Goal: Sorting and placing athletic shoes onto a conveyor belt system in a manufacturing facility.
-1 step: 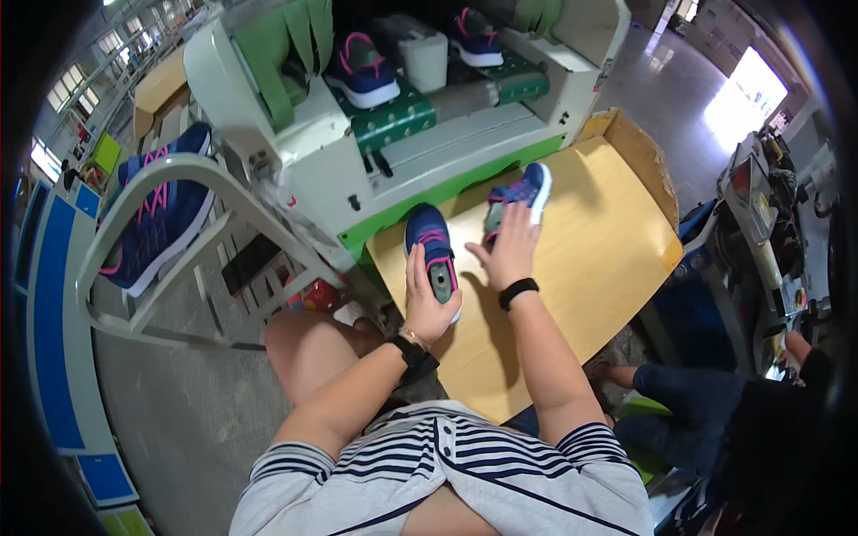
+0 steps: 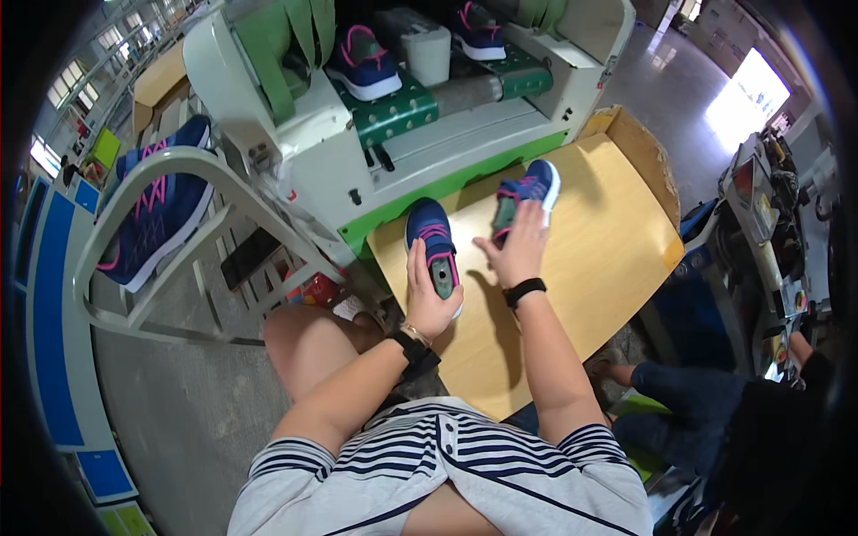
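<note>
A navy sneaker point(image 2: 427, 217) with pink laces and a green last inside lies on the wooden board, its toe pointing away from me. My left hand point(image 2: 431, 299) is closed around its heel end, fingers along the left side. To the right, a matching sneaker point(image 2: 536, 183) leans partly over, the white sole edge facing right and its green last showing. Against its heel end rests my right hand point(image 2: 518, 255), fingers stretched out and thumb spread apart on the left. The fingers cover part of that heel.
Beyond the wooden board point(image 2: 590, 241) stands a white and green machine point(image 2: 474, 134). Two similar sneakers point(image 2: 366, 71) sit on its green dotted rollers. Another sneaker point(image 2: 165, 214) rests on a grey metal rack point(image 2: 232, 223) at left. A person point(image 2: 688, 402) is at the right.
My right hand has shifted slightly right, its thumb closer to the sneaker. That sneaker has moved and turned a little to the right. My left hand stays on the other sneaker.
</note>
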`<move>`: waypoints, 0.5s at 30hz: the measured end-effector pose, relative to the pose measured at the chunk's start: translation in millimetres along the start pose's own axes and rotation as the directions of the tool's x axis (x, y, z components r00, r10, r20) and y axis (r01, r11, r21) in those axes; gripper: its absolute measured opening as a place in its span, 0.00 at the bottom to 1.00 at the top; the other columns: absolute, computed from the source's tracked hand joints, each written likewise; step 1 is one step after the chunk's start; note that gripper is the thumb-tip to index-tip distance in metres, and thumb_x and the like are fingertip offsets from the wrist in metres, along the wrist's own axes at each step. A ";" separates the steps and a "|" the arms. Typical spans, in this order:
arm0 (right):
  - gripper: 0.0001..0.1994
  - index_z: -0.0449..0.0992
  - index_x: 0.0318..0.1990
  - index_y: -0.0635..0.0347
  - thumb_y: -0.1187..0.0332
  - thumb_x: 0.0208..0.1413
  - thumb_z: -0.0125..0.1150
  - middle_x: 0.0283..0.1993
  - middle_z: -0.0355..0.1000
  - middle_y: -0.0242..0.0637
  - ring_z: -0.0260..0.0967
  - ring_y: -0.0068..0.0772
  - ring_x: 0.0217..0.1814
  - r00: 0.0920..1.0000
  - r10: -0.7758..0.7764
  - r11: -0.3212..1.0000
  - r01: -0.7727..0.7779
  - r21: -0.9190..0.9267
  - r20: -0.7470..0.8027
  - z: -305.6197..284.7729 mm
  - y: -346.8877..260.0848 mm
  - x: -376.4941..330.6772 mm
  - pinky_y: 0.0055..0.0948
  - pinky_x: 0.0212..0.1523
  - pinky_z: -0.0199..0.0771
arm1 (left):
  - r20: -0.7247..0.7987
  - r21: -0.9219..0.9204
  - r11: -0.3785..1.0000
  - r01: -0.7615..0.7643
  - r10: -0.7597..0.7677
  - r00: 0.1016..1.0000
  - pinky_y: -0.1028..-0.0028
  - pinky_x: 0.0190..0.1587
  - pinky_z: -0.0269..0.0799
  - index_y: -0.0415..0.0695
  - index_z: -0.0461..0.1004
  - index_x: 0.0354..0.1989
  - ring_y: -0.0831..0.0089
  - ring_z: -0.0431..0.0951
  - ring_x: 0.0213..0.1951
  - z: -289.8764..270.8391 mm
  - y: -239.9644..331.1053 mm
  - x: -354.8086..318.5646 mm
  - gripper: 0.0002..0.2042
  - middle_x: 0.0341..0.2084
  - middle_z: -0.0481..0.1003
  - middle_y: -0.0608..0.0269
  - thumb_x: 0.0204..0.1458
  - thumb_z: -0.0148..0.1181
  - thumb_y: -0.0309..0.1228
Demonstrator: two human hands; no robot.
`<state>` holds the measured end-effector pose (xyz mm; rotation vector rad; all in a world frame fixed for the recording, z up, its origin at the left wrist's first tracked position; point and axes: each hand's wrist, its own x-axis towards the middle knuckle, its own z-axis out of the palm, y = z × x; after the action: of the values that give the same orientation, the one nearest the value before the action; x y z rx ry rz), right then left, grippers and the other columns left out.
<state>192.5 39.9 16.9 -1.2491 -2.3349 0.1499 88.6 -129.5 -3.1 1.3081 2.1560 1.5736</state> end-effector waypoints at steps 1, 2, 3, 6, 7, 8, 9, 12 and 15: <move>0.54 0.50 0.71 0.69 0.45 0.45 0.73 0.74 0.48 0.62 0.43 0.61 0.77 0.985 0.135 0.991 -0.132 0.033 -0.104 -1.8 10.0 0.0 0.52 0.74 0.44 | -0.015 -0.002 1.000 -0.017 0.017 1.000 0.57 0.72 0.47 0.38 0.40 0.73 0.43 0.49 0.71 2.7 0.8 1.5 0.51 0.71 0.47 0.39 0.43 0.68 0.31; 0.51 0.51 0.71 0.69 0.51 0.46 0.73 0.72 0.52 0.60 0.48 0.58 0.75 0.956 0.285 0.918 -0.253 0.306 -0.064 -5.0 26.9 3.4 0.48 0.72 0.50 | -0.008 -0.009 1.000 -0.007 0.007 1.000 0.57 0.72 0.47 0.38 0.40 0.73 0.43 0.49 0.71 4.7 2.2 0.9 0.51 0.71 0.47 0.39 0.43 0.68 0.31; 0.48 0.52 0.71 0.68 0.57 0.47 0.74 0.71 0.56 0.58 0.54 0.55 0.73 0.909 0.416 0.758 -0.350 0.550 0.005 -7.8 42.8 7.0 0.44 0.70 0.55 | -0.019 -0.010 1.000 -0.007 0.007 1.000 0.58 0.72 0.46 0.38 0.39 0.74 0.45 0.49 0.71 5.6 3.6 2.7 0.51 0.70 0.47 0.39 0.43 0.67 0.29; 0.43 0.55 0.70 0.67 0.66 0.48 0.71 0.67 0.62 0.51 0.61 0.46 0.69 0.821 0.571 0.452 -0.326 0.830 0.011 -2.9 79.3 -1.5 0.36 0.66 0.62 | -0.003 -0.055 0.998 -0.005 0.004 1.000 0.59 0.72 0.47 0.39 0.38 0.74 0.47 0.51 0.71 9.1 -2.4 6.8 0.52 0.69 0.48 0.40 0.42 0.67 0.27; 0.43 0.55 0.70 0.67 0.66 0.48 0.71 0.67 0.62 0.51 0.61 0.46 0.69 0.812 0.584 0.457 -0.334 0.824 0.005 -7.1 81.9 -8.9 0.36 0.66 0.62 | 0.018 -0.079 0.997 0.009 -0.008 1.000 0.59 0.71 0.48 0.40 0.38 0.74 0.47 0.52 0.70 6.9 -3.7 6.3 0.52 0.69 0.49 0.40 0.42 0.67 0.27; 0.41 0.56 0.69 0.67 0.66 0.49 0.71 0.65 0.64 0.48 0.63 0.42 0.67 0.846 0.533 0.450 -0.306 0.839 0.022 -9.7 81.9 -16.1 0.34 0.66 0.62 | 0.013 -0.108 0.993 0.047 -0.046 0.999 0.61 0.71 0.50 0.41 0.39 0.74 0.50 0.53 0.70 5.8 -4.2 8.1 0.51 0.68 0.49 0.41 0.42 0.65 0.26; 0.40 0.57 0.69 0.67 0.67 0.50 0.71 0.63 0.65 0.45 0.64 0.38 0.64 0.878 0.477 0.441 -0.277 0.854 0.038 -12.0 78.2 -23.1 0.33 0.65 0.62 | 0.000 -0.108 0.993 0.056 -0.056 0.998 0.63 0.68 0.56 0.42 0.39 0.74 0.54 0.59 0.66 1.8 -3.1 9.5 0.50 0.66 0.55 0.45 0.42 0.64 0.24; 0.38 0.56 0.70 0.67 0.71 0.52 0.68 0.67 0.61 0.46 0.60 0.37 0.69 0.917 0.392 0.484 -0.273 0.831 0.072 -21.3 77.2 -59.4 0.32 0.68 0.59 | 0.113 -0.417 0.856 0.305 -0.284 0.952 0.64 0.65 0.61 0.40 0.42 0.73 0.57 0.65 0.62 -16.3 3.5 23.0 0.49 0.63 0.59 0.47 0.41 0.63 0.23; 0.37 0.54 0.71 0.68 0.73 0.55 0.65 0.68 0.60 0.47 0.60 0.38 0.69 0.915 0.390 0.385 -0.266 0.884 0.106 -60.6 64.2 -90.0 0.32 0.67 0.60 | 0.281 -0.730 0.453 0.511 -0.482 0.830 0.69 0.54 0.72 0.39 0.62 0.63 0.65 0.75 0.49 -52.8 48.3 57.2 0.32 0.49 0.74 0.57 0.44 0.59 0.19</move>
<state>310.9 -3.5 17.0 -1.0399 -1.4058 1.2419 49.7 -121.6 79.4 0.3383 1.2816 1.8267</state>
